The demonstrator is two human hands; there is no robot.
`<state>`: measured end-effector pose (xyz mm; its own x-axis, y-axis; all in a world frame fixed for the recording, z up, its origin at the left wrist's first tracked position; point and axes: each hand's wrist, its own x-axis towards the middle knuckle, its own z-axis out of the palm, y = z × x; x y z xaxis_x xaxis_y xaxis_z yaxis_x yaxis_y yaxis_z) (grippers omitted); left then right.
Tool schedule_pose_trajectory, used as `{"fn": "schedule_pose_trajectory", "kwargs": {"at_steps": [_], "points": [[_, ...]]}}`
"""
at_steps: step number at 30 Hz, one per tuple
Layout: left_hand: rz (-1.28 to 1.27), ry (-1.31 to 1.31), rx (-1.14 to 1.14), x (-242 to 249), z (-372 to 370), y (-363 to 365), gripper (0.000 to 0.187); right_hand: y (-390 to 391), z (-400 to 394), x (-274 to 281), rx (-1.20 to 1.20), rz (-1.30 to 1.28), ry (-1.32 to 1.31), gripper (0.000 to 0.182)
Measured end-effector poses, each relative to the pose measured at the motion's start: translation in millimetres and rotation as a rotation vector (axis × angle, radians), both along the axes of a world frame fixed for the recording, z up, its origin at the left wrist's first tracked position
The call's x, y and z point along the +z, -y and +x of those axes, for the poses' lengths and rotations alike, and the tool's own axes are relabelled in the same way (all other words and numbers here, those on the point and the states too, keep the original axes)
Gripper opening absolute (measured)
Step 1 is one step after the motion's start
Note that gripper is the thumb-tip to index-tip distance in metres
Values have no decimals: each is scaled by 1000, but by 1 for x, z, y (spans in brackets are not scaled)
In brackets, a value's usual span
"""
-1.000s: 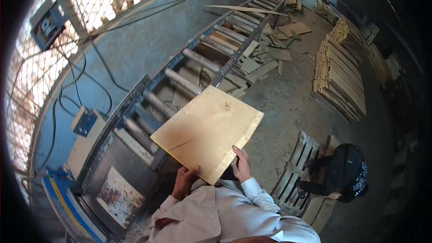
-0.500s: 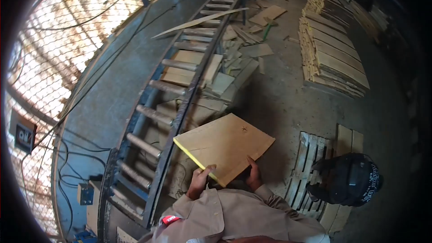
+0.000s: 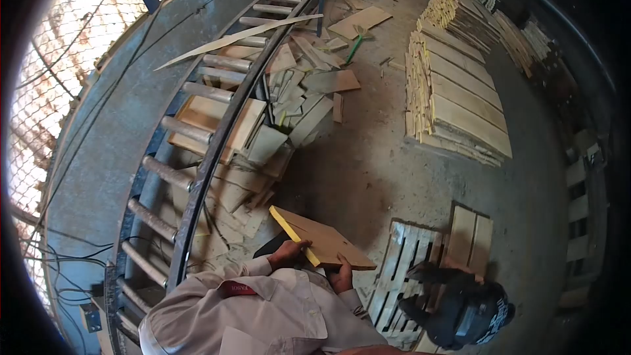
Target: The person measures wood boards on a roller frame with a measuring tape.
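Note:
A wooden board (image 3: pixel 328 236) with one yellow edge is held in front of my body, tilted so that its face shows at a slant. My left hand (image 3: pixel 289 254) is closed on its yellow edge, with the thumb over the top. Along the near edge, my right hand (image 3: pixel 341 275) grips the same board, its thumb on the face. The hidden fingers of both hands lie under the wood.
A roller conveyor (image 3: pixel 190 187) runs along my left, with a long thin strip (image 3: pixel 236 39) across it. Offcuts (image 3: pixel 289 98) lie beside it. Stacked boards (image 3: pixel 460 92) stand ahead right. A person in dark clothing (image 3: pixel 470 309) bends by a slatted pallet (image 3: pixel 401 256).
The board has come lower and tipped, so less of its face shows. My view has swung to the right, and the co-worker has moved, with a hand now at the boards beside the pallet.

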<state>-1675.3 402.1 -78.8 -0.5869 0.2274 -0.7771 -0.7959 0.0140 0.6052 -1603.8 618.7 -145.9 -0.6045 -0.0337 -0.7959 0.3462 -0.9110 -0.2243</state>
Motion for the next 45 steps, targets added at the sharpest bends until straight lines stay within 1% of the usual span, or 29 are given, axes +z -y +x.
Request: {"fn": "schedule_pose_trajectory", "kwargs": {"at_steps": [2,5,8,9,11,12,13,14,16,17,19,20,21,23,24,25,26,27,29,30,33,34,36,37,39,40,42,44,45], "points": [[58,151,-26,0,-54,-9,43,-18,-47,-13,-32,-12,32,43],[277,-165,-205,-25,-150,-4,39,-40,-133,-34,-89,-3,45,42],[82,-355,-356,-96,-237,6,38,-84,-208,-90,-149,35,57,40],[91,-346,-333,-97,-256,11,38,-97,-225,-105,-200,34,82,40],[-217,-300,-198,-96,-304,41,39,-101,-280,-101,-259,222,17,43],[-231,-277,-193,-95,-313,59,39,-109,-301,-114,-304,286,-25,47],[-165,-210,-19,-98,-320,75,41,-125,-314,-142,-303,276,1,47],[-95,-151,157,-103,-329,90,43,-149,-330,-175,-32,792,-80,53],[-373,-185,128,-121,-329,124,43,-157,-397,-166,-351,421,137,51],[-524,-209,117,-127,-322,141,44,-164,-428,-169,-339,403,162,50],[-659,-158,137,-180,-287,175,45,-190,-480,-217,-131,596,123,47],[-1051,-458,-46,-215,-256,185,36,-215,-504,-261,42,816,60,46],[-1112,-390,-173,-225,-235,192,34,-218,-529,-264,199,1083,-29,45],[-1032,-80,-470,-205,-202,180,31,-210,-591,-268,312,1072,35,41],[-1117,-188,-235,-175,-192,157,34,-212,-627,-272,435,997,-71,42],[-1012,-27,-157,-165,-182,147,34,-208,-670,-269,813,1207,-107,45],[-916,138,-62,-158,-175,134,34,-179,-713,-211,1161,1437,-179,48],[-855,255,28,-150,-173,120,34,-158,-759,-215,1177,1430,-207,48],[-774,406,198,-133,-184,89,34,-130,-844,-230,221,331,135,50],[-748,457,273,-124,-195,73,35,-109,-877,-230,118,350,118,48],[-710,512,413,-100,-242,33,35,-35,-1006,-219,192,483,-58,47],[-705,512,444,-95,-257,24,35,-3,-1042,-181,221,628,-121,48],[-696,513,492,-85,-286,7,35,36,-1132,-190,376,551,-123,52],[-694,514,513,-80,-300,0,35,60,-1175,-200,446,384,-234,49],[-692,530,549,-77,-322,-13,36,131,-1232,-141,573,396,-255,44],[-695,539,558,-76,-333,-19,36,162,-1271,-173,595,173,-394,37],[-698,570,586,-72,-345,-35,36,232,-1307,-180,622,61,-563,34],[-690,601,611,-67,-352,-55,36,290,-1324,-288,908,468,-1314,39],[-679,616,627,-65,-354,-65,36,294,-1302,-287,938,458,-1305,39]]}}
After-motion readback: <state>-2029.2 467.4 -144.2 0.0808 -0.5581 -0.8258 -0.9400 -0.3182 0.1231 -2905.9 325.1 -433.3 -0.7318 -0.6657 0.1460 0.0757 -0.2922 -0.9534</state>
